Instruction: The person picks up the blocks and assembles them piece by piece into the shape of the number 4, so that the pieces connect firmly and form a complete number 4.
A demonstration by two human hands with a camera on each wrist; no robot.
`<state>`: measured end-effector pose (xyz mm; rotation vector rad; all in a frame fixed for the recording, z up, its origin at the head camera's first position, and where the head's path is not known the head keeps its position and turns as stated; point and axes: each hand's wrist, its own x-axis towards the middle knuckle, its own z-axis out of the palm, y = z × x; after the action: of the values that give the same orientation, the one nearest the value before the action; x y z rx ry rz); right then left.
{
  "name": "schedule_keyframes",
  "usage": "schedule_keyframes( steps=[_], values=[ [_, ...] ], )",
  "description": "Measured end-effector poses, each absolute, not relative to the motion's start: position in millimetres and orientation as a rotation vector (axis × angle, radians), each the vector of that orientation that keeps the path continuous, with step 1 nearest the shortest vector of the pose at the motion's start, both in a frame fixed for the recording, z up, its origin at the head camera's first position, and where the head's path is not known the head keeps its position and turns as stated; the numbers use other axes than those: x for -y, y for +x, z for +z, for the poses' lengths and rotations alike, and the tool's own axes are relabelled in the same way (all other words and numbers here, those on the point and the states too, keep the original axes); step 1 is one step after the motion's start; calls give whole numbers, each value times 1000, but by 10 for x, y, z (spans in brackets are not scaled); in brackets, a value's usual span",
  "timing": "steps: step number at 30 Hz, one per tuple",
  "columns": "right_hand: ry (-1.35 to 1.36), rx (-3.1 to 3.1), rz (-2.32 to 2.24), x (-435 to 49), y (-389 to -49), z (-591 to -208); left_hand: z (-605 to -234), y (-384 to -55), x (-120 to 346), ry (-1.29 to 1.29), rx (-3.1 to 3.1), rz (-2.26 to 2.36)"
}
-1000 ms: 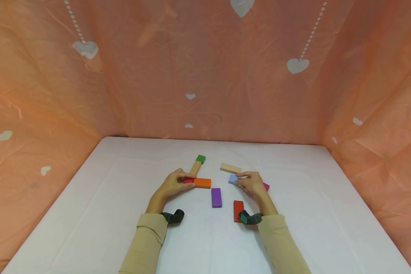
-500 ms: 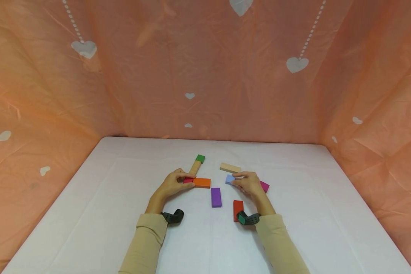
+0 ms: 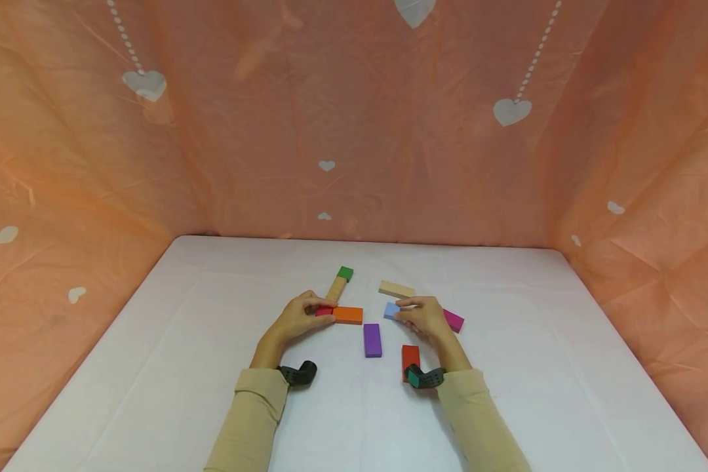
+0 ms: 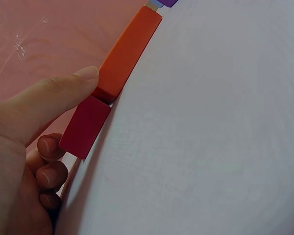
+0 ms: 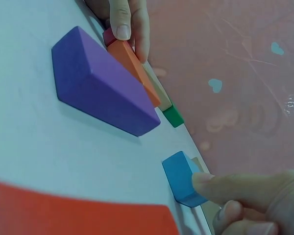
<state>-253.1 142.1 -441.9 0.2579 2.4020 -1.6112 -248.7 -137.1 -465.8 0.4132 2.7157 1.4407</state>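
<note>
My left hand (image 3: 299, 316) holds a short crimson block (image 4: 86, 126) between thumb and fingers. The thumb tip lies where that block meets the end of an orange block (image 3: 349, 315). A pale wooden block (image 3: 336, 288) runs away from this spot, with a small green block (image 3: 345, 273) at its far end. On the right, my right hand (image 3: 423, 314) pinches a light blue block (image 5: 180, 177), its thumb on the near side. The blue block is apart from the orange one. Between the hands and nearer me lies a purple block (image 3: 373, 340).
Behind the blue block lies another pale wooden block (image 3: 396, 288). A magenta block (image 3: 453, 320) lies right of my right hand. The red block (image 3: 410, 357) sits partly under the right wrist camera (image 3: 425, 377) in the head view. All rest on a white table (image 3: 171, 367) backed by orange cloth.
My right hand has slid a little to the left with the light blue block, showing more of the magenta block. The left hand and the other blocks have stayed put.
</note>
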Motion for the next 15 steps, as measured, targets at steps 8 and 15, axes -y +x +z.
schedule_keyframes(
  steps=[8,15],
  values=[
    [251,-2378,-1635,-1380,-2521,-4422,-4665,-2484,1370,411,-2716,1434],
    [266,-2407,-1605,-1363,-2527,-4403,-4670,-2497,1375,423,-2720,1435]
  ],
)
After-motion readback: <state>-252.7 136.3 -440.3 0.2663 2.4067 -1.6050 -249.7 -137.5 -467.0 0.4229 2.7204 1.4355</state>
